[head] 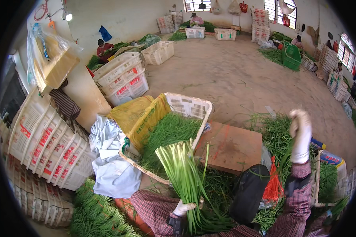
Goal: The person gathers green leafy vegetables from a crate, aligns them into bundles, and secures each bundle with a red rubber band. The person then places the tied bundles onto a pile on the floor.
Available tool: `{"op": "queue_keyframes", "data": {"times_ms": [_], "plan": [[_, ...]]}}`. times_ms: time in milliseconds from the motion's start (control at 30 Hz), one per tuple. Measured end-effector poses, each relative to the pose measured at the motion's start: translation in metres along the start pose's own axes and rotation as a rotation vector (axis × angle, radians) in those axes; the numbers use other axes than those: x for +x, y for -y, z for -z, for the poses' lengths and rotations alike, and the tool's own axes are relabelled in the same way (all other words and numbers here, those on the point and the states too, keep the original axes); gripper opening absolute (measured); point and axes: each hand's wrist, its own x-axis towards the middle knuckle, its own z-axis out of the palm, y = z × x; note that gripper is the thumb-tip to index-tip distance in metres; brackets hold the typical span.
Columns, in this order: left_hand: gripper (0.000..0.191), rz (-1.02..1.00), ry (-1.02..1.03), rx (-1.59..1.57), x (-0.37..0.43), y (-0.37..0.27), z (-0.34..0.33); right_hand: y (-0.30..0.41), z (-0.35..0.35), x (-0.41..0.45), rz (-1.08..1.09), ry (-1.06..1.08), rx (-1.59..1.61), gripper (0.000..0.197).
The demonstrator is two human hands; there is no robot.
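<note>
My left hand (pixel 186 207), in a white glove, grips a bunch of long green stalks with pale ends (pixel 181 169), which looks like garlic chives; the pale ends point up and away from me. My right hand (pixel 299 123), also gloved in white and slightly blurred, is raised at the right over a pile of loose greens (pixel 277 136); whether its fingers hold anything is unclear. Between the hands are a wooden board (pixel 231 145) and a black padded object (pixel 250 192). Red-orange ties (pixel 273 185) hang in a bundle beneath the right forearm.
Ahead on the left, a white plastic crate (pixel 206 111) lined with a yellow sack (pixel 148 118) holds greens. Bundled greens (pixel 101 210) lie at lower left, beside light blue cloth (pixel 109 166) and stacked white crates (pixel 50 148). Another crate (pixel 317 177) stands at right. Several people sit farther off.
</note>
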Motion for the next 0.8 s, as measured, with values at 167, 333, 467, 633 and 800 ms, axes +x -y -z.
{"op": "queue_keyframes", "data": {"times_ms": [167, 333, 467, 633, 800], "plan": [[0.073, -0.018, 0.151, -0.032, -0.001, 0.002, -0.012, -0.044, -0.077, -0.096, -0.538, 0.380, 0.284, 0.011], [0.054, 0.062, 0.067, -0.045, -0.008, -0.006, -0.021, -0.054, -0.136, -0.158, -0.728, 0.701, 0.561, 0.050], [0.080, 0.090, 0.063, 0.015, -0.008, -0.007, -0.020, -0.058, -0.163, -0.175, -0.844, 0.853, 0.983, 0.064], [0.092, 0.110, -0.023, 0.136, -0.008, -0.008, -0.018, -0.062, -0.175, -0.192, -0.920, 0.676, 0.938, 0.065], [0.081, 0.223, -0.083, 0.301, -0.010, -0.011, -0.019, -0.051, -0.166, -0.198, -0.820, 0.560, 0.816, 0.056]]}}
